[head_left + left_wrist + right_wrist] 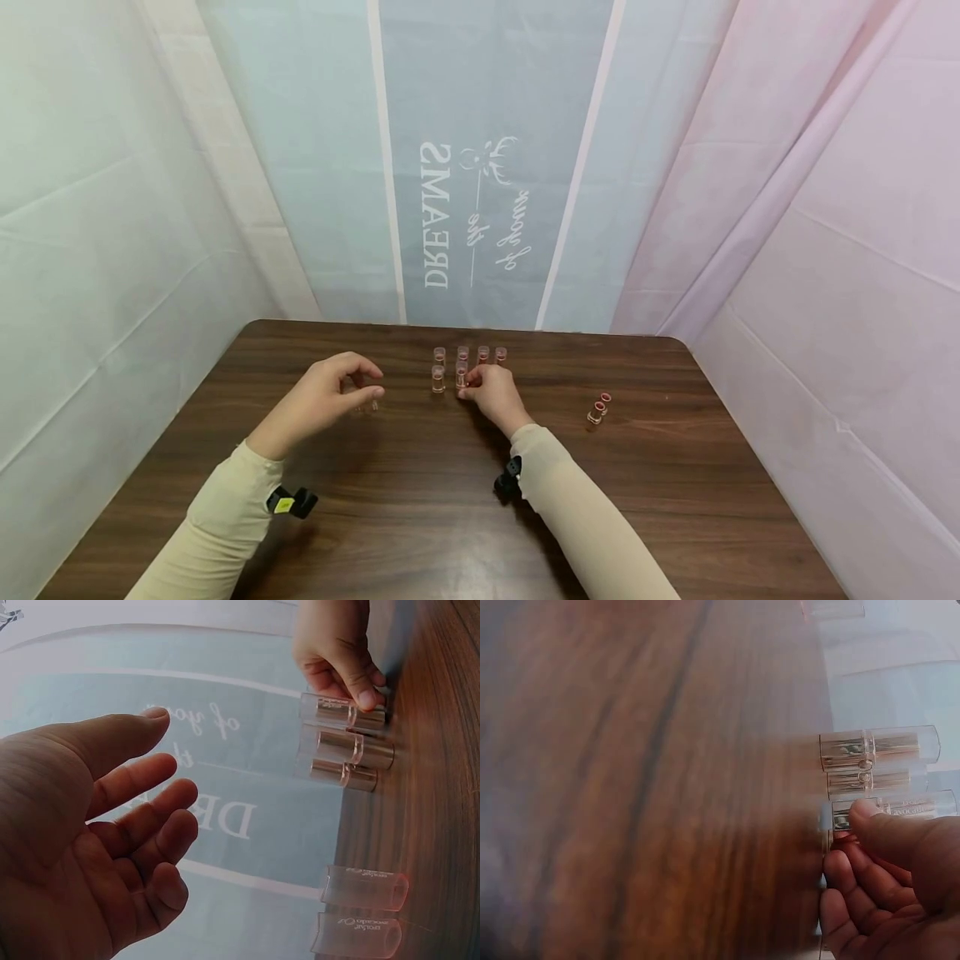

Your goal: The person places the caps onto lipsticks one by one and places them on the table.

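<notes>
Capped lipstick tubes with clear tops and gold-coloured bases stand upright in two rows near the table's far side. My right hand [495, 392] pinches the base of the front-row lipstick tube [461, 377], which stands on the table. In the right wrist view the thumb [870, 819] lies against that base. Beside it stands another front-row tube [438, 380]. My left hand [330, 396] is held above the table at the left, fingers loosely bent and holding nothing. Two clear caps [366, 889] stand near it, mostly hidden behind the hand in the head view.
Several tubes form the back row [483, 357]. Two small clear pieces with red tops [597, 411] stand at the right. The brown wooden table [420, 517] ends at a printed cloth backdrop [487, 83], with cloth walls on both sides.
</notes>
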`<state>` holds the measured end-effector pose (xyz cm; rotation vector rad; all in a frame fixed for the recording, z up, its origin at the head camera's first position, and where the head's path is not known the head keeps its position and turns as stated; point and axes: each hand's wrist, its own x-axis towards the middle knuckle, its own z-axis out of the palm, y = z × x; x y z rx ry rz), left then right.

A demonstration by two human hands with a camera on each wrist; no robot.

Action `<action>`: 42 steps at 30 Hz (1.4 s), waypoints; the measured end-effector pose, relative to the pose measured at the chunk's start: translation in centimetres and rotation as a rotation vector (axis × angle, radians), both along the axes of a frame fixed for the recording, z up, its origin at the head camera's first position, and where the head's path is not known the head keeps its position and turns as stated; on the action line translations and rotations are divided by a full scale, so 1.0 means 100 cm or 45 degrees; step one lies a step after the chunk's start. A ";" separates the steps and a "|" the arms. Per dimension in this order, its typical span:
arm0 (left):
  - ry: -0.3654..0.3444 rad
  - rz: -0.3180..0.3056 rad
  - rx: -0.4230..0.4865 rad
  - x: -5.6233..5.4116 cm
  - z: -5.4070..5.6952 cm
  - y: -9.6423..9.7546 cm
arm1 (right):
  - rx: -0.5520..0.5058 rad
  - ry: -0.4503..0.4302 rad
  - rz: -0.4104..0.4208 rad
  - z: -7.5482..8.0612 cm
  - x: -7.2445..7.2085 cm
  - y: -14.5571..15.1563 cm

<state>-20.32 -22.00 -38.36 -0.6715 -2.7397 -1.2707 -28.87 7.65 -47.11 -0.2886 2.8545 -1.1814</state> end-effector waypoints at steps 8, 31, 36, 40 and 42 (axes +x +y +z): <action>0.014 -0.008 0.007 0.001 0.000 -0.002 | -0.025 -0.001 0.002 0.000 0.002 0.000; 0.037 0.042 -0.073 0.002 0.003 -0.005 | 0.081 -0.003 0.044 -0.003 -0.001 -0.003; 0.047 0.069 -0.112 0.004 0.003 -0.006 | 0.083 0.068 0.070 0.008 0.010 0.001; 0.042 0.075 -0.119 0.004 0.004 -0.006 | 0.052 0.234 0.064 0.027 0.025 0.019; 0.045 0.064 -0.116 0.003 0.006 -0.004 | 0.004 0.328 0.042 0.038 0.034 0.032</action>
